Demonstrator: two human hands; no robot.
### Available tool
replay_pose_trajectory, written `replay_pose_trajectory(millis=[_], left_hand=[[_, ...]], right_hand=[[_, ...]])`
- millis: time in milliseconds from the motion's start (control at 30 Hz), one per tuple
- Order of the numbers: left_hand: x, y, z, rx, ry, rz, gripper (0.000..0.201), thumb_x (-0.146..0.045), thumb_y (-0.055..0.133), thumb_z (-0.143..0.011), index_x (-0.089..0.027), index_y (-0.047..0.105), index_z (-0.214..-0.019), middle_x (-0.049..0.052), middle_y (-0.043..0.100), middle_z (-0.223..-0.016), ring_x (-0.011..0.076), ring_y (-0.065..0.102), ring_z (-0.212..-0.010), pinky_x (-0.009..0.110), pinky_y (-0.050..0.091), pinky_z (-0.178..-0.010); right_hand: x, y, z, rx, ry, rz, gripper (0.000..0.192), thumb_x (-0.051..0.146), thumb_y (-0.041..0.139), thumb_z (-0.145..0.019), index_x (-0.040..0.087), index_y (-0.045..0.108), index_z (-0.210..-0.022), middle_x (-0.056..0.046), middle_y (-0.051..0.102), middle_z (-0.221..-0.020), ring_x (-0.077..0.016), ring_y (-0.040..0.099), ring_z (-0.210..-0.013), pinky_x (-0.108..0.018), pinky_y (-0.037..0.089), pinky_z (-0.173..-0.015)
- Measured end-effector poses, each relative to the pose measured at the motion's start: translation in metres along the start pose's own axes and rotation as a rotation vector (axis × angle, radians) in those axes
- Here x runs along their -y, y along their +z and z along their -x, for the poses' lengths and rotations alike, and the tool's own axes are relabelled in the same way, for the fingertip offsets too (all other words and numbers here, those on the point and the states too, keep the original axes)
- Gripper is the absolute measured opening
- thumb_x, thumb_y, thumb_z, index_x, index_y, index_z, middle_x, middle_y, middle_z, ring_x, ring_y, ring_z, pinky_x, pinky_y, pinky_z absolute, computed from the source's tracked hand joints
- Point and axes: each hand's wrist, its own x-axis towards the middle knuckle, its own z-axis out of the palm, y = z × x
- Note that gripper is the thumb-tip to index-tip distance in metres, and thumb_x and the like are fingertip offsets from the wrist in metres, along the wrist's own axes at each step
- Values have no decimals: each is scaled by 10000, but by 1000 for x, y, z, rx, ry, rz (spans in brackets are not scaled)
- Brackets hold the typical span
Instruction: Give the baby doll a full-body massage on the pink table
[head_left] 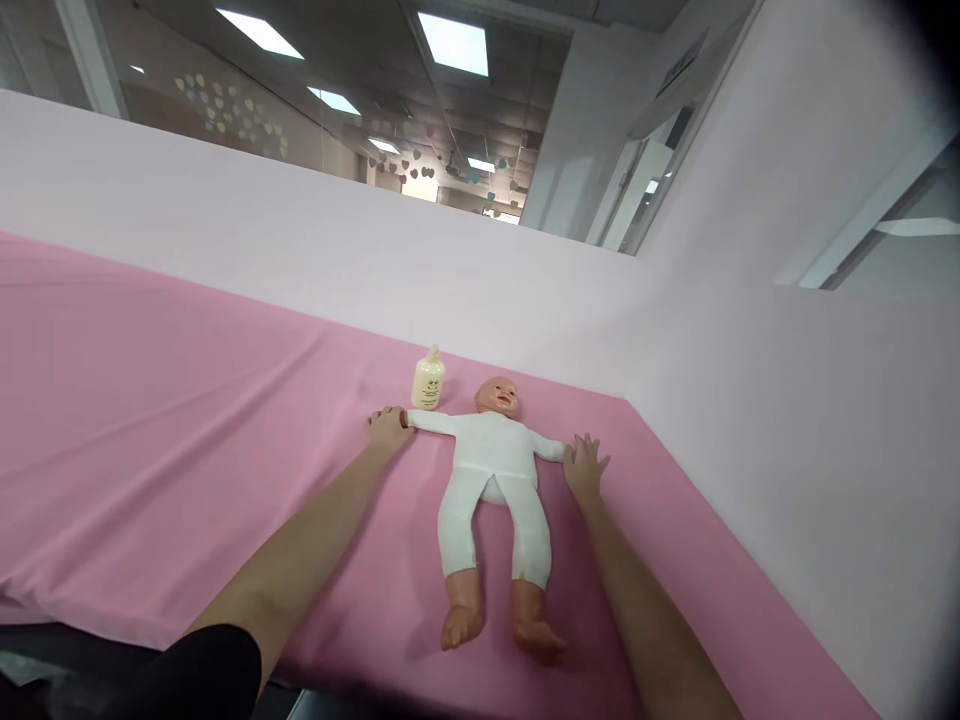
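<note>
A baby doll (pixel 495 470) in a white one-piece suit lies on its back on the pink sheet (pixel 187 430), arms spread wide, bare feet toward me. My left hand (pixel 388 428) rests on the sheet at the end of the doll's outstretched arm, fingers curled over the doll's hand. My right hand (pixel 585 465) lies at the end of the doll's other arm, fingers spread, touching the sleeve end. A small cream lotion bottle (pixel 428 380) stands upright just beyond the left hand, beside the doll's head.
The pink sheet covers a wide flat surface with wrinkles to the left. A pale pink partition wall (pixel 750 400) runs along the far side and the right side. The surface's near edge (pixel 90 625) shows at the lower left.
</note>
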Motion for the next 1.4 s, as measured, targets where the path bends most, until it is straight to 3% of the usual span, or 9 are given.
replay_pose_trajectory(millis=[133, 333, 433, 567, 800, 967, 1100, 1233, 1400], left_hand=[[-1, 6, -5, -69, 24, 415, 398, -201, 683, -605, -173, 551, -980, 109, 519, -1126, 256, 517, -1047, 332, 436, -850], [-6, 17, -8, -134, -138, 963, 596, -349, 703, -671, -201, 412, -1170, 99, 493, -1201, 195, 533, -1068, 318, 458, -881], [-8, 19, -9, -125, -215, 1181, 499, -358, 648, -740, -209, 416, -1156, 90, 526, -1171, 177, 552, -1057, 325, 461, -887], [-14, 16, -9, -88, -186, 1510, 230, -372, 506, -846, -178, 514, -972, 78, 595, -1067, 163, 593, -991, 317, 486, -836], [-17, 15, -7, -15, -200, 1589, 340, -449, 476, -848, -164, 593, -991, 32, 631, -821, 145, 616, -795, 283, 492, -743], [-19, 16, -8, 92, -269, 1664, 326, -295, 681, -715, -179, 590, -1006, 55, 654, -991, 172, 611, -914, 289, 487, -795], [-20, 14, -9, 165, -253, 1630, 251, -348, 603, -756, -175, 626, -936, 54, 670, -929, 192, 624, -873, 295, 496, -726], [-20, 11, -10, 203, -214, 1627, 366, -473, 482, -810, -149, 643, -862, 71, 677, -849, 210, 631, -844, 300, 492, -682], [-22, 10, -10, 176, -231, 1632, 274, -412, 549, -782, -160, 637, -846, 54, 681, -853, 199, 629, -848, 278, 483, -685]], right_hand=[[53, -12, -6, -65, -304, -133, 455, 277, 275, -874, 126, 500, -1240, -126, 370, -1426, -282, 200, -1382, -556, 112, -1098], [178, -25, -6, 221, -823, -314, 482, 246, 360, -872, 174, 381, -1348, -96, 397, -1406, -219, 286, -1350, -434, 234, -1112], [226, -14, -2, 408, -897, -325, 525, 279, 420, -868, 185, 326, -1376, -102, 404, -1399, -237, 336, -1320, -441, 258, -1095], [266, 13, 1, 596, -838, -398, 570, 364, 537, -824, 148, 370, -1325, -147, 467, -1327, -242, 463, -1213, -397, 371, -1006], [289, 48, 7, 710, -745, -423, 243, 338, 599, -765, 176, 568, -943, -46, 650, -945, -189, 601, -835, -290, 460, -723], [284, 57, 14, 616, -707, -387, 325, 410, 530, -820, 193, 534, -1062, -62, 640, -977, -214, 600, -866, -299, 445, -711], [282, 60, 17, 548, -745, -349, 355, 472, 409, -888, 186, 537, -1054, -75, 642, -992, -212, 601, -859, -292, 437, -701], [282, 63, 19, 517, -703, -369, 413, 404, 209, -962, 211, 569, -1029, -64, 647, -992, -189, 599, -863, -282, 426, -713], [283, 59, 21, 507, -718, -422, 372, 379, 217, -965, 219, 549, -1020, -53, 635, -999, -181, 588, -870, -285, 420, -731]])
